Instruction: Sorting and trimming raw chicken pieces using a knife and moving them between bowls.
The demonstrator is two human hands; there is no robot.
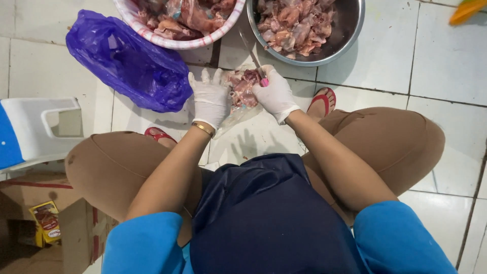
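White-gloved left hand (210, 99) presses flat, fingers spread, on the pink raw meat piece (242, 87), just below the steel round bowl (355, 25) of cut meat. White-gloved right hand (275, 94) closed around a pink-handled knife (256, 63), blade angled toward that bowl. Purple plastic bag (129, 63) lies left of it.

Both bare forearms reach forward; white-gloved left hand (210, 99) pressed flat, fingers spread; white-gloved right hand (276, 95) fisted, gripping.
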